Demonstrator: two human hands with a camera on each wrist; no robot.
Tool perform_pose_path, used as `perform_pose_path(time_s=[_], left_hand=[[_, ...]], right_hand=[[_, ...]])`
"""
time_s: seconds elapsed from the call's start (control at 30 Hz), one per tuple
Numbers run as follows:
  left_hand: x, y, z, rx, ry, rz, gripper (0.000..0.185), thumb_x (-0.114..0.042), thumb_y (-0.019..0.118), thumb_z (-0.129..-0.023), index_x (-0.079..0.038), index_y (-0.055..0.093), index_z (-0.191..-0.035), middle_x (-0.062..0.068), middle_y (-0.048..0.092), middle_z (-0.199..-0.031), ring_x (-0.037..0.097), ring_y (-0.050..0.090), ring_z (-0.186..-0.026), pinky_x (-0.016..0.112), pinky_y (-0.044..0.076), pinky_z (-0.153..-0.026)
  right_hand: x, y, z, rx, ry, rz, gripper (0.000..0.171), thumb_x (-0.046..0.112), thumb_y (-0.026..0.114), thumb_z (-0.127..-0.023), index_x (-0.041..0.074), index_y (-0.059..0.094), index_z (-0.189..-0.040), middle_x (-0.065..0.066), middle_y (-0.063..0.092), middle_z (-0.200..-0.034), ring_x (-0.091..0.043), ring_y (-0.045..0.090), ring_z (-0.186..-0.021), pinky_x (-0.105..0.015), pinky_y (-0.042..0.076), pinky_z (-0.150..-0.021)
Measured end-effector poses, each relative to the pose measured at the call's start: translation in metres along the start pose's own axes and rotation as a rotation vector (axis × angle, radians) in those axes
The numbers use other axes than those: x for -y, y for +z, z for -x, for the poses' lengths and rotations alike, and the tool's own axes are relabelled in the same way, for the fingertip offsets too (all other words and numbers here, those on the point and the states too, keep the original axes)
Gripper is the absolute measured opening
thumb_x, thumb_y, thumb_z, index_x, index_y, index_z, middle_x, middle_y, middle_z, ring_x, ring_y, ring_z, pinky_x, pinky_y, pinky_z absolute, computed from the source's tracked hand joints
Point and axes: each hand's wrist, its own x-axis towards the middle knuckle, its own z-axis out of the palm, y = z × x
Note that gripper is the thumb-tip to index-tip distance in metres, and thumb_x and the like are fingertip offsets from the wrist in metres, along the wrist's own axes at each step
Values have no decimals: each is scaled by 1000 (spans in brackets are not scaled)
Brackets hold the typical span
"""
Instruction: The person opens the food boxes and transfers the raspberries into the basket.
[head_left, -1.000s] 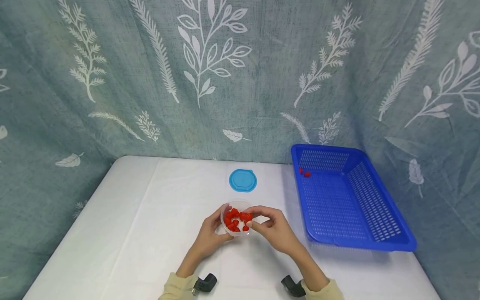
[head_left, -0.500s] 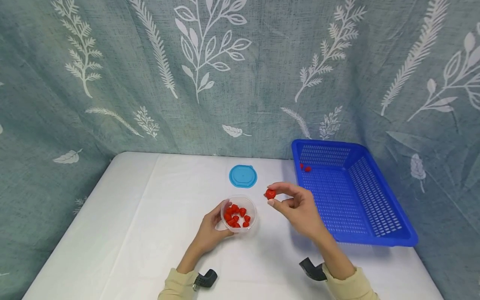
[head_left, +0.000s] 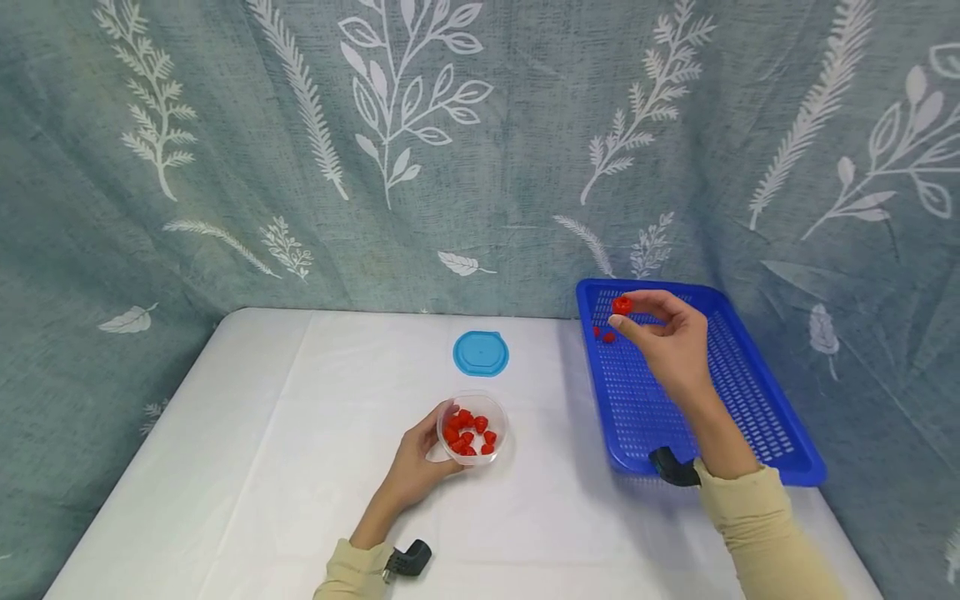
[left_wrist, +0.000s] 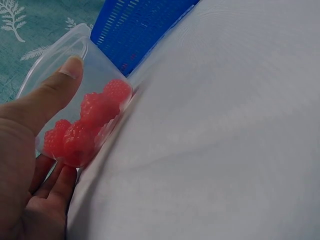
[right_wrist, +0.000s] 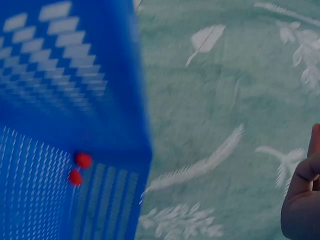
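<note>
My left hand (head_left: pixel 418 457) grips a clear plastic tub (head_left: pixel 501 417) by its left side on the white table. In the left wrist view the thumb lies on the tub's wall, and several bumpy red raspberries (left_wrist: pixel 100 107) show through it. A single raspberry (head_left: pixel 622 306) is pinched between the thumb and fingers of my right hand (head_left: pixel 671 342), above the back left part of the blue basket (head_left: pixel 750 417). Two raspberries (right_wrist: pixel 83 160) lie in a corner of that basket. The right wrist view catches only part of the hand, not the held raspberry.
A round blue lid (head_left: pixel 481 353) lies flat on the white-covered table (head_left: pixel 300 467) behind the tub. Behind the table hangs a green leaf-patterned curtain (head_left: pixel 517 167). The basket's raised, perforated walls stand at the table's right side.
My right hand has lifted a raspberry out of the tub and carried it right and back, over the basket. The left hand stays at the tub.
</note>
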Motion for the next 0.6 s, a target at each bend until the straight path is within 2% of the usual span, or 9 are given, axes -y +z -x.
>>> perform_pose_path(time_s=[0.03, 0.1, 0.23, 0.27, 0.37, 0.6], left_hand=[[-6, 0, 1, -4, 1, 5, 91, 3, 85, -75, -7, 43, -154, 10, 50, -154, 27, 43, -146, 42, 35, -120], [-6, 0, 2, -8, 3, 7, 91, 4, 85, -75, -6, 43, -154, 10, 50, -154, 27, 43, -146, 42, 35, -120], [0, -1, 2, 0, 7, 5, 90, -1, 86, -77, -11, 42, -155, 7, 49, -155, 26, 42, -147, 42, 35, -120], [6, -1, 0, 3, 9, 4, 91, -3, 86, -77, -12, 42, -156, 6, 49, -156, 25, 41, -147, 41, 35, -120], [6, -1, 0, 9, 16, 8, 90, -4, 86, -78, -13, 42, -155, 6, 49, -155, 25, 41, -147, 42, 35, -120], [7, -1, -1, 15, 32, 1, 88, -3, 85, -79, -12, 42, -155, 7, 50, -155, 26, 42, -147, 43, 35, -120]], right_hand=[[-4, -2, -4, -24, -7, -9, 28, -2, 80, -84, -1, 73, -111, 8, 74, -93, -7, 70, -66, -15, 56, -60], [-11, -7, -11, -64, -11, 9, 28, 0, 80, -84, -1, 74, -111, 9, 74, -93, -5, 71, -72, -14, 57, -63], [-27, -15, -22, -98, 13, 94, 31, 5, 81, -86, -1, 74, -115, 14, 72, -93, -1, 68, -78, -13, 57, -68], [-30, -17, -24, -96, 24, 123, 32, 6, 80, -86, -1, 74, -116, 15, 71, -94, 0, 68, -79, -12, 56, -68], [-41, -22, -30, -79, 56, 164, 35, 7, 79, -87, -3, 72, -120, 17, 69, -95, 1, 66, -83, -11, 55, -67], [-77, -30, -44, -59, 107, 276, 40, 16, 81, -88, -1, 71, -123, 13, 69, -98, -6, 63, -98, -11, 51, -71]])
